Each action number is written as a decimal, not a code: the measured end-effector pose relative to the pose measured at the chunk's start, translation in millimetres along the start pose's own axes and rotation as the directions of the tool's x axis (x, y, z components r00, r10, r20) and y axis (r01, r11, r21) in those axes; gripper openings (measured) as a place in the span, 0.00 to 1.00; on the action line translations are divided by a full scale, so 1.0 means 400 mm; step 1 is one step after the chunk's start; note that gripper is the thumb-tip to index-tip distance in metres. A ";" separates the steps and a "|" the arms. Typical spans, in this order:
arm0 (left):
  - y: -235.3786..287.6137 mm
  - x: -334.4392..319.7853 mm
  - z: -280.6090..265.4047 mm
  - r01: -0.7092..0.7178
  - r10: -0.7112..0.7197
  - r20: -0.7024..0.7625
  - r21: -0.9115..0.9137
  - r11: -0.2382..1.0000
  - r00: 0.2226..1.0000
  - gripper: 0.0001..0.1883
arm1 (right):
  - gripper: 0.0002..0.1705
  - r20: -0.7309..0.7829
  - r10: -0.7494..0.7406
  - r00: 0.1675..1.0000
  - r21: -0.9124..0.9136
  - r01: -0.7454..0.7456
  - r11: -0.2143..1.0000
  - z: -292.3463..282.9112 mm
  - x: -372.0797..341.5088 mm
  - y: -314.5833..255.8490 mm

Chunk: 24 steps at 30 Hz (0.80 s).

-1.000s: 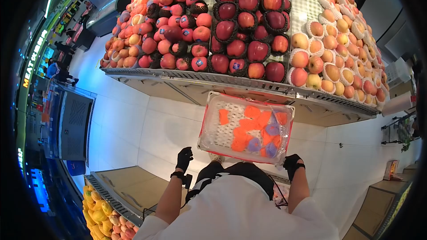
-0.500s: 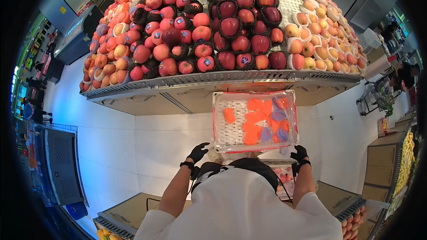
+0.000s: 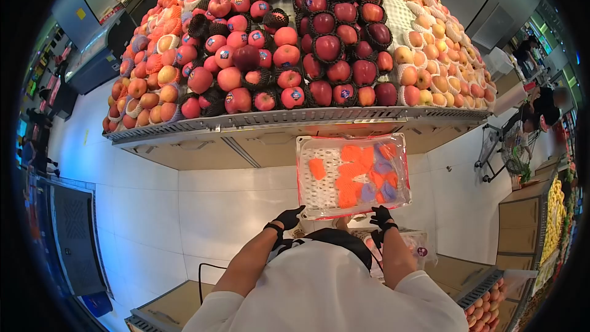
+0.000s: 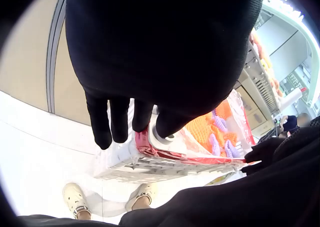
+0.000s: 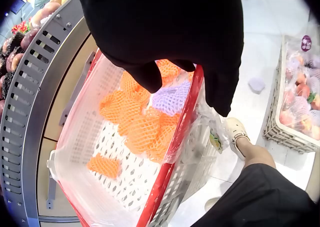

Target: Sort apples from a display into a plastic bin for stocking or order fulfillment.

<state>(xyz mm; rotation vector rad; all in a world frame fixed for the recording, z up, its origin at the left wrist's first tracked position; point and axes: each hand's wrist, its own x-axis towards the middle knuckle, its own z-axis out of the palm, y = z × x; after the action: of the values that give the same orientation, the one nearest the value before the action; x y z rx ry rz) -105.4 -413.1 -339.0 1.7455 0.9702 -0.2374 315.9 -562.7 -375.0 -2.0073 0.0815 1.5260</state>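
Two gloved hands on the crate. Left to right: left hand [image 3: 289, 218] grips its near-left corner, thumb over the top. Crate [image 3: 321, 193] sits before the apple display [image 3: 329, 47]; I log orange and purple foam nets [image 3: 351, 172] inside. Right hand [image 3: 382, 216] grips the near rim, thumb inside, fingers outside.

Two crates [image 5: 157, 191], two clogs [image 4: 75, 197], two gloved hands [image 3: 287, 217]

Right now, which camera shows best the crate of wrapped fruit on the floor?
Right wrist: the crate looks largest there, though the frame cuts it. The head view shows it small, partly behind the right arm; the left wrist view lacks it.
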 end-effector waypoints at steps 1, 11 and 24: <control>-0.002 0.011 0.010 0.006 -0.007 0.022 0.037 0.999 1.000 0.35 | 0.24 -0.027 0.009 1.000 0.007 -0.009 1.000 0.012 0.010 -0.003; 0.002 0.033 0.025 0.005 0.001 -0.039 0.165 0.986 0.999 0.31 | 0.26 0.098 0.072 0.993 0.094 -0.082 0.992 -0.008 -0.030 -0.052; -0.082 0.076 0.034 0.056 -0.056 -0.007 0.253 0.966 0.998 0.26 | 0.29 0.169 0.106 0.980 0.122 -0.127 0.984 -0.034 -0.107 -0.072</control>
<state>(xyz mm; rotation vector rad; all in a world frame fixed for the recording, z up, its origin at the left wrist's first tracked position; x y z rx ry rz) -104.9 -406.9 -385.3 1.9506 1.0249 -0.4130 324.5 -559.0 -322.7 -1.7960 0.2324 1.7052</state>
